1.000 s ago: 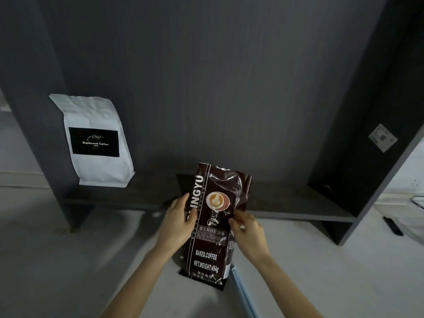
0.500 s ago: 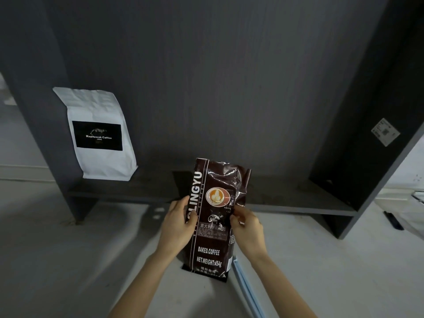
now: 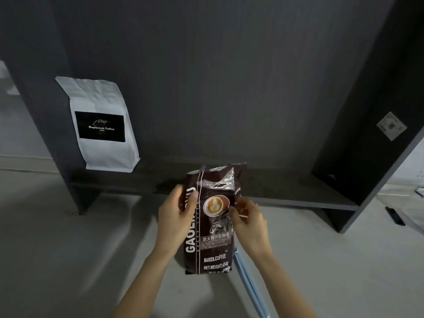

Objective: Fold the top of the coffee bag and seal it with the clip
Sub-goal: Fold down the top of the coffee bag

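Head-camera view: nearest, a long pale-blue plastic clip (image 3: 250, 288) lies unused on the grey floor (image 3: 57, 249). Beside it stands the glossy dark-brown foil coffee bag (image 3: 210, 226), left hand (image 3: 175, 216) and right hand (image 3: 249, 220) gripping its sides. Its crinkled top looks unfolded; folding and clipping remain. Farther back, a white paper coffee bag (image 3: 103, 125) stands on a dark shelf (image 3: 286, 191).

Two coffee bags (image 3: 212, 223) (image 3: 101, 125), one blue clip (image 3: 250, 288), two hands (image 3: 176, 216) (image 3: 249, 222).
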`<state>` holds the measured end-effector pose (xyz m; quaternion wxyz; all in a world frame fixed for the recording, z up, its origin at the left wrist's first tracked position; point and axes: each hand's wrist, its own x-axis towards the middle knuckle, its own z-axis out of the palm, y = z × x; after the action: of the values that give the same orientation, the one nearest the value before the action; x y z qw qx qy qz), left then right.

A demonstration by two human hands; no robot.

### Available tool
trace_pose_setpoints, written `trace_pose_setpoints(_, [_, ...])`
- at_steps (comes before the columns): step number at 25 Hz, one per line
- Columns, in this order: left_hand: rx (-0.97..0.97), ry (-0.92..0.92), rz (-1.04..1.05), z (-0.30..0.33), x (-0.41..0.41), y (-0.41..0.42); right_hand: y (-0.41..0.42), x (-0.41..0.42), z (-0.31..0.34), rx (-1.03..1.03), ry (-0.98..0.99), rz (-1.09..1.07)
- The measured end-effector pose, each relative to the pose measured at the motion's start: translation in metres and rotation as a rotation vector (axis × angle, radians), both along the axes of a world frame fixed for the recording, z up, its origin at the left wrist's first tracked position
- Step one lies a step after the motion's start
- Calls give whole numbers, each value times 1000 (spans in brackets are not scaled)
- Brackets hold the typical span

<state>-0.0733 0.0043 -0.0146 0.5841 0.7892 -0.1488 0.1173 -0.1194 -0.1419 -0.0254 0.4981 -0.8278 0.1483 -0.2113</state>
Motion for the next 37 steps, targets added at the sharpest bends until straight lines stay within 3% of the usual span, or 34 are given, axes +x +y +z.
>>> trace_pose_setpoints(3, [-61,-24,-33,12,-2,-1,-3,-5,8,-11,-52,-7])
trace_pose_setpoints(8, [-70,-28,-36,16,-5,0,-20,0,44,-157,-299,-67])
trace_pose_setpoints(24, [-38,-31,-65,14,-9,2,-37,17,65,-507,-162,185])
trace_pose_setpoints(33, [-21,-50,-32,14,-7,1,-48,12,75,-412,-99,286])
trace_pose_setpoints(37, [-23,-44,-35,14,-8,-1,-49,7,73,-216,-82,347])
